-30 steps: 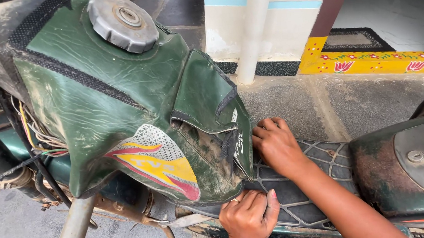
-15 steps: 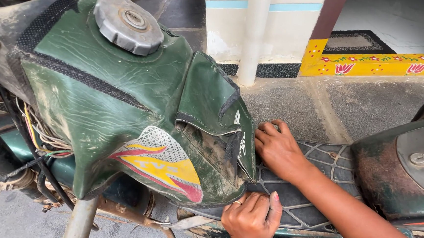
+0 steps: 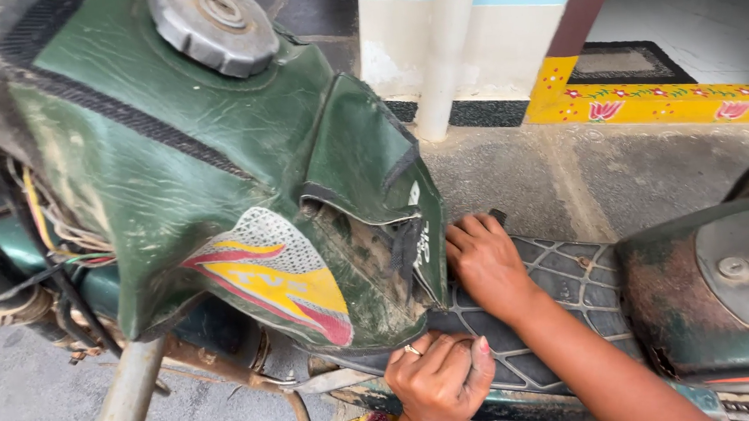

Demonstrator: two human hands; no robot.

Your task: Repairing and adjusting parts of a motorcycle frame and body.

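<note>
A worn green fuel tank cover with a grey filler cap and a yellow-red decal fills the left. Behind it lies a black rubber footboard mat with a grid pattern. My right hand rests flat on the mat, its fingertips against the cover's torn rear edge. Curled in a fist with a ring on one finger, my left hand grips the mat's near edge just below the cover. What its fingers hold underneath is hidden.
A rusty green body panel stands at the right. Loose wires and a metal frame tube show at the left. Beyond are concrete ground, a white pipe and a yellow painted doorstep.
The view has shifted slightly. Both hands stay at the mat by the cover's rear edge, with only small finger movement.
</note>
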